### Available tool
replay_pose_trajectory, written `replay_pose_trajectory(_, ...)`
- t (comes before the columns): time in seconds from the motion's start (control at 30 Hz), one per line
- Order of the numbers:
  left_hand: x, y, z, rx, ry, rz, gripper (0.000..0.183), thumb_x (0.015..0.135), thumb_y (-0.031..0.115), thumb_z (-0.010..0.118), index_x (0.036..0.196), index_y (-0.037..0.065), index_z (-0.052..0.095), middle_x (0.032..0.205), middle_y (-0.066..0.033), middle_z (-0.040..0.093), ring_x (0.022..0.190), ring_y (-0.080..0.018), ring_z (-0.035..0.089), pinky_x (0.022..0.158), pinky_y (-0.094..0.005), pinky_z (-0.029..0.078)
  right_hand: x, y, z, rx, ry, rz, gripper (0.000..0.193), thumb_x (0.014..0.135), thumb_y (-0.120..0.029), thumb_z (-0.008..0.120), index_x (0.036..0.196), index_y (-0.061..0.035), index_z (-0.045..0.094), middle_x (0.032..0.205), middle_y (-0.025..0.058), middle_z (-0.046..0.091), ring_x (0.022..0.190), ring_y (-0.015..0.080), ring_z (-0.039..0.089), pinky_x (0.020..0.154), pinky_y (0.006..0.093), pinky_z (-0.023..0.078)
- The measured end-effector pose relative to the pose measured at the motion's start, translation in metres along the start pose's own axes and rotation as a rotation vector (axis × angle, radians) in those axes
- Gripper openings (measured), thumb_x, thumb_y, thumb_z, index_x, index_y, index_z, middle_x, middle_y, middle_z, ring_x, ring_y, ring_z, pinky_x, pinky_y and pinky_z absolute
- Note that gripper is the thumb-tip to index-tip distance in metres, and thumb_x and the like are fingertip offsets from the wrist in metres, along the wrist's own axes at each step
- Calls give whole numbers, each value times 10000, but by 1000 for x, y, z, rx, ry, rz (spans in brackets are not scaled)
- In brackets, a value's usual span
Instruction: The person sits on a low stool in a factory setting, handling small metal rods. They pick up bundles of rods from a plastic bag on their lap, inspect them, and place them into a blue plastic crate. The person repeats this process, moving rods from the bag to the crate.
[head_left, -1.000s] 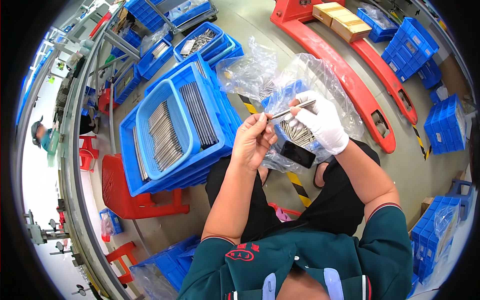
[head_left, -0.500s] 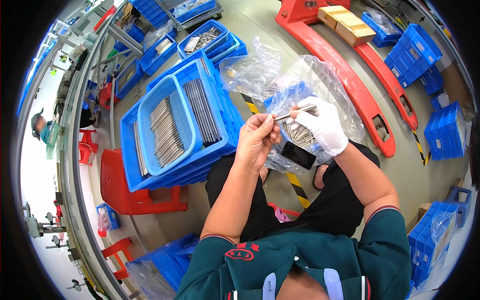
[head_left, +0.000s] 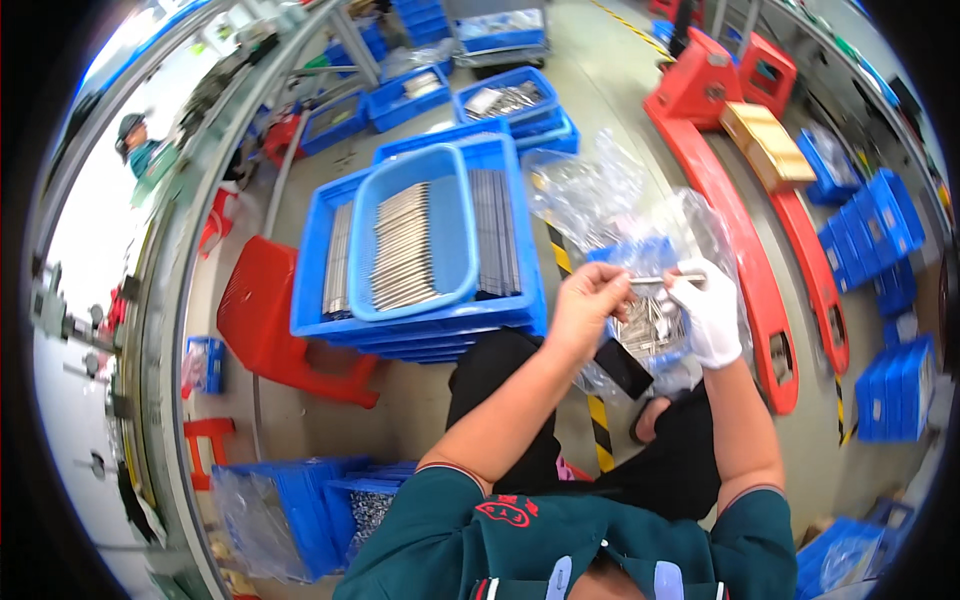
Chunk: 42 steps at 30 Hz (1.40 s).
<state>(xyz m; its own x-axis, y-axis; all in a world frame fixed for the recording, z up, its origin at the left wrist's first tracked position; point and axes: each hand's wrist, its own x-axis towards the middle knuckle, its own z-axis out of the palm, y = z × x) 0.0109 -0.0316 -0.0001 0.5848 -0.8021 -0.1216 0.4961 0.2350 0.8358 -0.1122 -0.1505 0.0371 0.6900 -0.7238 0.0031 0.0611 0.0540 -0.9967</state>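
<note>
A slim metal rod lies nearly level between my two hands. My bare left hand pinches its left end between thumb and fingers. On its other end closes my right hand, which wears a white glove. Just below the rod, a plastic-lined blue bin holds many loose metal pins. A dark phone-like slab rests at the bin's near edge, by my left wrist. To the left, a light blue basket holds a row of metal rods.
The basket sits on stacked blue crates with more rods. Beside them stands a red plastic stool. Clear plastic bags lie beyond the bin. A red pallet truck carrying a cardboard box stands right. Another person is far left.
My view has turned, so the crates and bin appear farther right and my hands lower. The rod, tilted up to the right before, is now nearly level. Both hands still hold it.
</note>
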Motion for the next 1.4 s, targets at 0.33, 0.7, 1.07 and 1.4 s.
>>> replay_pose_trajectory(0.33, -3, -10, -9, 36, -12, -45, 145, 898, 135, 588, 938, -2, 560, 748, -60, 591, 598, -85, 521, 539, -215, 443, 20, -19, 23, 135, -37, -110, 187, 911, -171, 547, 1007, -12, 567, 731, 9, 543, 606, 57, 483, 544, 191, 404)
replay_pose_trajectory(0.7, -5, -17, -7, 98, -94, -136, 139, 873, 112, 586, 920, -15, 557, 719, -59, 588, 528, -77, 500, 462, -205, 412, 121, -65, 222, -329, -644, -154, 139, 806, -87, 581, 924, -21, 615, 764, 66, 623, 623, 111, 585, 547, 240, 464)
replay_pose_trajectory(1.07, 4, -47, -16, 192, -158, 399, 320, 827, 191, 637, 1101, 39, 575, 1050, -153, 618, 1013, -244, 576, 817, -360, 477, 195, 31, 368, -373, -421, 39, 166, 809, -22, 517, 904, 9, 649, 757, 136, 655, 588, 213, 648, 499, 304, 496)
replay_pose_trajectory(1.4, -3, -57, -36, -439, -450, -118, 343, 839, 198, 626, 1127, 24, 559, 1112, -172, 591, 1066, -231, 549, 853, -352, 461, 184, 31, 382, -1399, -556, -700, 213, 821, -106, 503, 936, -87, 681, 997, 168, 656, 903, 326, 646, 765, 405, 521)
